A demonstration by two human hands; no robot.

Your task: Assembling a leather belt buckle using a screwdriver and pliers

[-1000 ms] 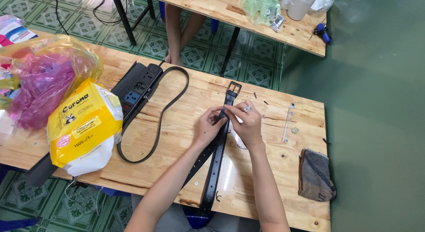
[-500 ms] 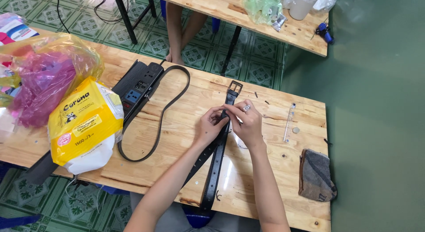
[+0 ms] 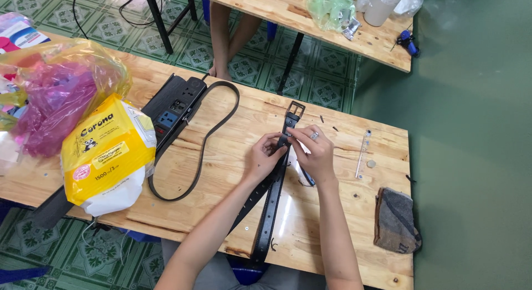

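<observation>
A black leather belt [image 3: 270, 212] lies lengthwise on the wooden table [image 3: 233, 157], its metal buckle [image 3: 295, 110] at the far end. My left hand [image 3: 264, 157] pinches the belt just below the buckle. My right hand [image 3: 316, 151], with a ring on one finger, meets it at the same spot, fingers closed on the belt or a small loop there. A dark slim tool [image 3: 306, 176] pokes out under my right palm.
A second black strap [image 3: 205, 140] curves beside a black power strip [image 3: 172, 110]. A yellow and white packet [image 3: 108, 151] and coloured plastic bags [image 3: 52, 96] sit left. A clear ruler [image 3: 363, 153], a coin [image 3: 371, 163] and a grey cloth [image 3: 396, 221] lie right. Someone's bare legs [image 3: 224, 35] stand beyond.
Both hands stay on the belt near the buckle; the fingers shift only slightly. Nothing else has moved.
</observation>
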